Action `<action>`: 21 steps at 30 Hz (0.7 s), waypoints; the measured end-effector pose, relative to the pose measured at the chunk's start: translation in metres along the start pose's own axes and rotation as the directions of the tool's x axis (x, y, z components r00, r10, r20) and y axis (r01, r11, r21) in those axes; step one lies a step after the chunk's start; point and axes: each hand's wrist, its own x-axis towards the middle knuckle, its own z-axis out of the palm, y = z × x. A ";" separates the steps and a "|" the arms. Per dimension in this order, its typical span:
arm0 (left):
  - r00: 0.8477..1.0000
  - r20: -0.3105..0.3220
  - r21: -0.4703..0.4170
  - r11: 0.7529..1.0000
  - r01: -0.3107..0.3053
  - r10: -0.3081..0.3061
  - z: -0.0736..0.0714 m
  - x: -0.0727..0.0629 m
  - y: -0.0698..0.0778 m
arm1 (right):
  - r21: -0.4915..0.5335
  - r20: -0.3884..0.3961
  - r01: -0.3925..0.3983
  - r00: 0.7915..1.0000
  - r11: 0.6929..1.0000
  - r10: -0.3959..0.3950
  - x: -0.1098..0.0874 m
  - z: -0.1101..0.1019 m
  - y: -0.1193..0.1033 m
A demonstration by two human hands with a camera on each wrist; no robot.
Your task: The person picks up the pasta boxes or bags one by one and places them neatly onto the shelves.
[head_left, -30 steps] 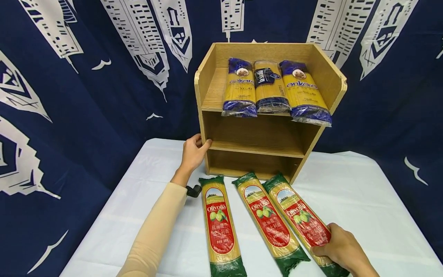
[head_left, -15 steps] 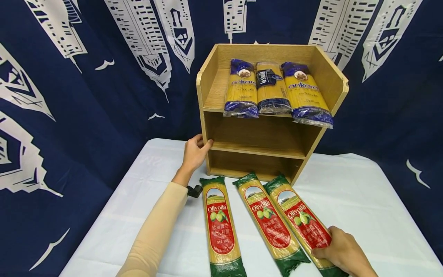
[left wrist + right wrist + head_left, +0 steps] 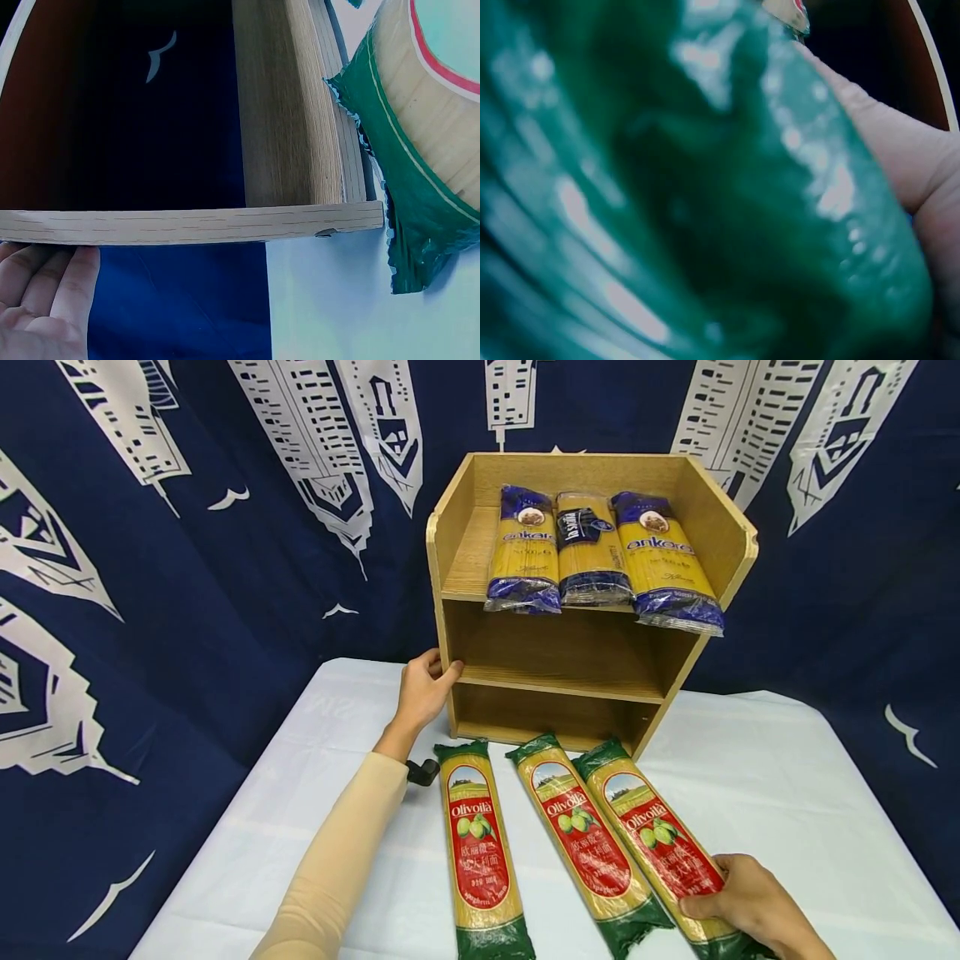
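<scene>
Head view: bright, even; shelf unit [image 3: 558, 643] dim inside. Left wrist: soft shadow, four o'clock. Right wrist: spaghetti pack [image 3: 727, 172] blurred, glare at seven o'clock.

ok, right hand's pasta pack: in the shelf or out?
Out: the pack is in front of the shelf, right hand gripping its near end.

I take this for a staged tabletop set: a navy curtain [image 3: 277, 610], printed with upside-down white buildings [image 3: 318, 477], hangs behind the back edge of the white-covered table [image 3: 757, 777] and hides the room beyond. Near that edge, a small wooden shelf unit [image 3: 555, 647] stocked with pasta packs [image 3: 592, 556] resembles a miniature shop display.
</scene>
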 end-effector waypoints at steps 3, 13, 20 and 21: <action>1.000 0.002 0.000 1.000 -0.002 0.002 0.000 0.001 0.000 | 0.105 0.048 0.006 0.999 0.994 -0.011 0.002 -0.001 0.005; 0.999 0.000 0.012 0.999 -0.033 0.033 0.002 0.000 -0.003 | 0.505 0.364 0.146 0.858 0.850 -0.364 0.002 -0.013 0.039; 0.999 -0.001 0.017 0.999 -0.047 0.047 0.002 0.001 -0.004 | 0.543 0.352 0.147 0.854 0.827 -0.384 -0.004 -0.010 0.046; 0.999 -0.002 0.019 0.999 -0.048 0.048 0.001 0.001 -0.004 | 0.539 0.341 0.153 0.859 0.828 -0.381 -0.005 -0.010 0.046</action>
